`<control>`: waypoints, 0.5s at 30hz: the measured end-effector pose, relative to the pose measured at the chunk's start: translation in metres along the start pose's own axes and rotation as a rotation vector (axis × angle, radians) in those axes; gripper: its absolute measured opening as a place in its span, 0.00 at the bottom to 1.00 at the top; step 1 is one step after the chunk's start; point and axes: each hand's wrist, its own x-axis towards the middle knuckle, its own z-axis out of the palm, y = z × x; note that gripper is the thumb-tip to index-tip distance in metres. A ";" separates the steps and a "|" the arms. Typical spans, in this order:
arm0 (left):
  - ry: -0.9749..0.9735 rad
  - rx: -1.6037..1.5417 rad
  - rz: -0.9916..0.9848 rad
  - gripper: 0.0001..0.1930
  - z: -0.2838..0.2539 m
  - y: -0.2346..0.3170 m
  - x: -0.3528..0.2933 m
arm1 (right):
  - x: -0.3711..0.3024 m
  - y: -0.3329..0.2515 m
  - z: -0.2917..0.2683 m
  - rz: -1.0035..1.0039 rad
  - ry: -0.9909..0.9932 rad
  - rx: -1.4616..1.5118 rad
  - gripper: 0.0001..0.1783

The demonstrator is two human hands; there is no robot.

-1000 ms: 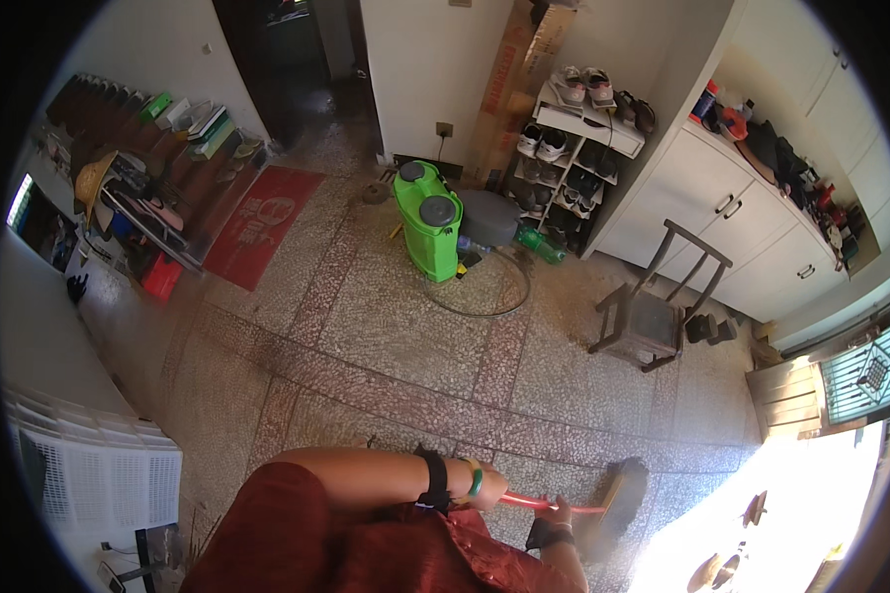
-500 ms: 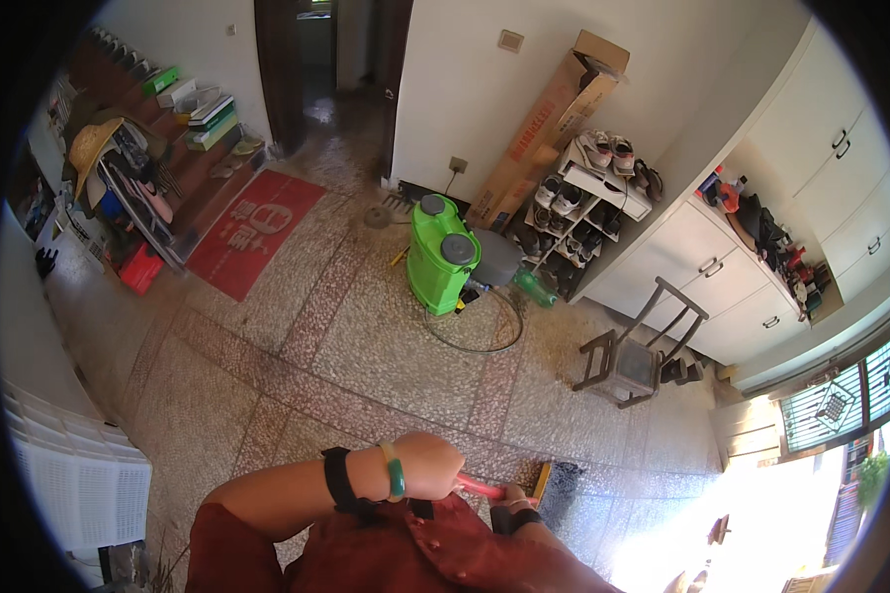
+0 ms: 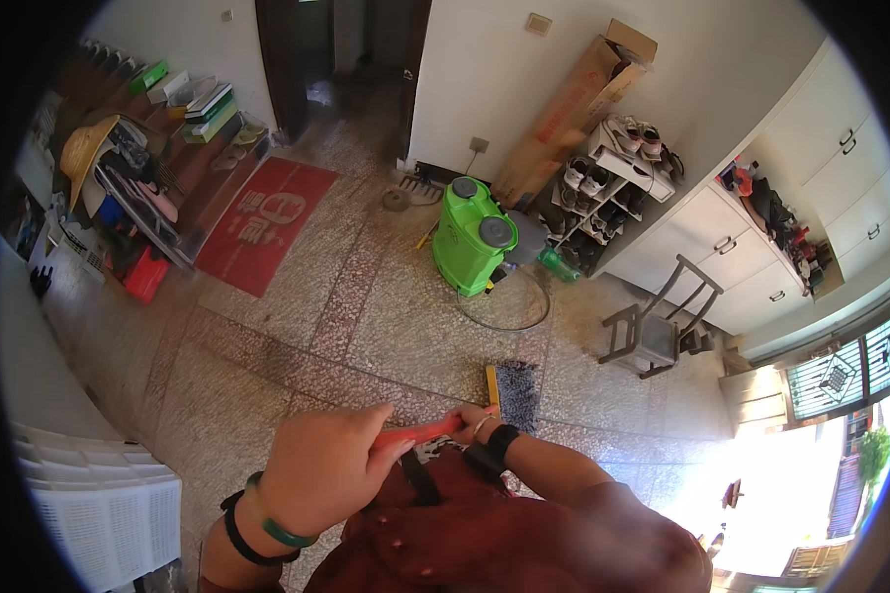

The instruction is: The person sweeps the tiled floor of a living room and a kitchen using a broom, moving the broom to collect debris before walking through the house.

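A broom with a red handle (image 3: 420,433) and a wide head of dark bristles (image 3: 517,393) along a yellow bar reaches from my body out over the floor. My left hand (image 3: 326,457), with a green bangle and a black band at the wrist, is closed round the upper end of the handle, its thumb lying along it. Lower down, near the broom head, my right hand (image 3: 475,423) grips the same handle; a dark band circles that wrist. The bristles are at the speckled floor, just beyond my right hand.
A green sprayer tank (image 3: 473,242) with a looped hose stands ahead, near a shoe rack (image 3: 603,203) and a long cardboard box (image 3: 564,119). To the right is a small wooden chair (image 3: 658,331). A red mat (image 3: 267,225) lies at left, and a white plastic crate (image 3: 104,514) sits near left.
The broom head has swung left and forward, away from the bright doorway. My left hand has moved left and opened out from the body; my right hand has shifted left and farther ahead.
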 end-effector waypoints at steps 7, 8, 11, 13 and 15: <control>0.195 0.003 -0.082 0.18 -0.035 -0.026 0.011 | 0.006 0.008 0.110 -0.005 -0.071 -0.337 0.05; 0.191 0.008 -0.085 0.18 -0.036 -0.030 0.018 | 0.008 0.005 0.120 0.015 -0.097 -0.365 0.03; 0.237 -0.064 -0.122 0.18 -0.043 -0.040 0.047 | 0.058 -0.030 0.124 0.128 -0.285 -0.537 0.05; 0.260 -0.116 -0.167 0.19 -0.048 -0.049 0.067 | 0.065 -0.041 0.130 0.141 -0.371 -0.504 0.06; 0.266 -0.166 -0.146 0.20 -0.050 -0.057 0.095 | 0.060 -0.061 0.132 0.143 -0.453 -0.461 0.09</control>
